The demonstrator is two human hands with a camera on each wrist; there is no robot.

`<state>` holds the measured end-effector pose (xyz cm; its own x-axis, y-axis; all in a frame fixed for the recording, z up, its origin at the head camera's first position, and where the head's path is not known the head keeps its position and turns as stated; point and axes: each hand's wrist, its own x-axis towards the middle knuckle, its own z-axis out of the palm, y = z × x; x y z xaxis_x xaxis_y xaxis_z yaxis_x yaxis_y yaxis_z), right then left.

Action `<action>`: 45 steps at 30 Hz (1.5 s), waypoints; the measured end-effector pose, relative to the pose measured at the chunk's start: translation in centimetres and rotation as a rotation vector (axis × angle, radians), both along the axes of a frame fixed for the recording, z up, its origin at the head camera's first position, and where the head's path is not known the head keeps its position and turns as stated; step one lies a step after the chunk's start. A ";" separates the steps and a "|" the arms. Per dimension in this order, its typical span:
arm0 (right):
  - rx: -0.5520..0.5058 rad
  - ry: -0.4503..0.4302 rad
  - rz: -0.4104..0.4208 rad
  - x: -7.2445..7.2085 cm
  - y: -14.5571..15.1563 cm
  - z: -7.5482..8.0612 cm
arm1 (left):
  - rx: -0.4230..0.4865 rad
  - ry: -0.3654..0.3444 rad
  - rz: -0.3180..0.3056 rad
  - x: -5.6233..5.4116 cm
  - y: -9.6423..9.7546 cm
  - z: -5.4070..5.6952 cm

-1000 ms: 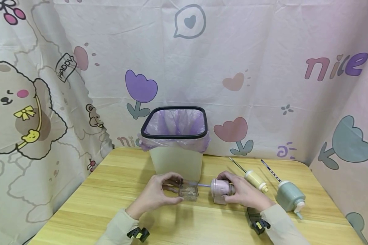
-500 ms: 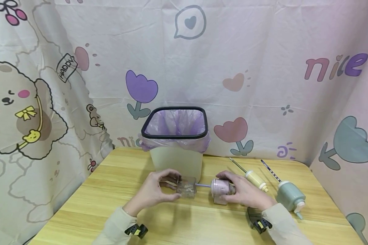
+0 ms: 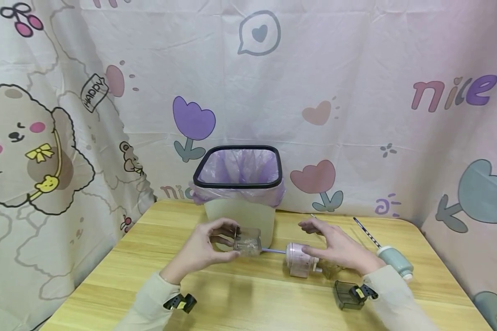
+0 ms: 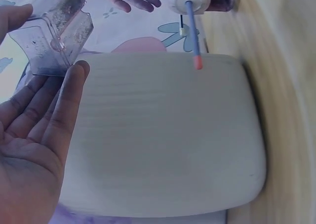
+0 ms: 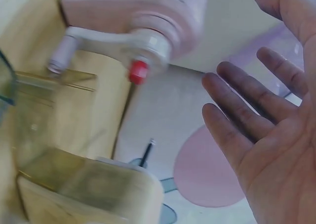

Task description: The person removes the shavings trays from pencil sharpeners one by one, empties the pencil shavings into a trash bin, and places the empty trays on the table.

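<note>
My left hand (image 3: 203, 250) grips a clear plastic shavings drawer (image 3: 247, 241) between thumb and fingers, raised in front of the bin. Bits of shavings cling inside the drawer, seen closer in the left wrist view. A pink crank pencil sharpener (image 3: 300, 262) lies on the table with a purple pencil (image 3: 273, 251) sticking out to its left. Beside and above the sharpener, my right hand (image 3: 335, 246) has its fingers spread and holds nothing. The right wrist view shows the sharpener's crank (image 5: 108, 36) and a red tip apart from that hand.
A lined bin (image 3: 240, 220) stands at the back middle. To the right lie a green sharpener (image 3: 395, 262) with a pencil, a dark clear drawer (image 3: 349, 295) and a yellowish clear drawer (image 3: 331, 269). A yellow sharpener (image 5: 98, 194) is mostly hidden behind my right hand in the head view.
My right hand has let go of the pink sharpener and lifted away from it, fingers opening. My left hand has raised the clear drawer slightly and moved it a little left.
</note>
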<state>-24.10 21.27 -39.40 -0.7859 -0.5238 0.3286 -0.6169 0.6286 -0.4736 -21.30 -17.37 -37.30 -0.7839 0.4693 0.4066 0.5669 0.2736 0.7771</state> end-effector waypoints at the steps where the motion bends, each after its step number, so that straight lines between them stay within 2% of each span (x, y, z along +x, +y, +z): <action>1: -0.003 0.002 -0.008 0.0 0.1 0.3 | -0.004 -0.003 0.007 0.0 0.0 0.3; 7: -0.014 0.030 -0.022 -0.3 0.6 2.3 | -0.016 0.018 0.047 0.1 -0.3 1.7; 16: -0.048 0.102 0.007 -0.9 0.5 5.7 | 0.015 0.052 0.054 -0.2 -0.8 3.9; 21: -0.067 0.092 0.011 -1.3 -0.1 7.3 | 0.008 0.058 0.082 -0.3 -1.1 5.0; 29: -0.031 0.188 0.034 -2.2 -1.9 9.7 | 0.007 0.100 0.092 -0.8 -1.4 6.7; 37: -0.061 0.234 0.065 -3.1 -3.7 11.4 | 0.010 0.094 0.117 -1.2 -1.7 8.3; 41: -0.066 0.272 0.049 -3.6 -4.6 12.2 | 0.015 0.089 0.116 -1.5 -1.7 8.7; 45: -0.069 0.228 0.022 -4.1 -5.4 12.7 | 0.035 0.080 0.099 -1.9 -1.5 9.1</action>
<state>-28.23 15.86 -26.69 -0.6757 -0.5102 0.5321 -0.7262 0.5849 -0.3613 -23.21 -18.89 -28.21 -0.7899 0.3757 0.4846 0.5991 0.3047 0.7404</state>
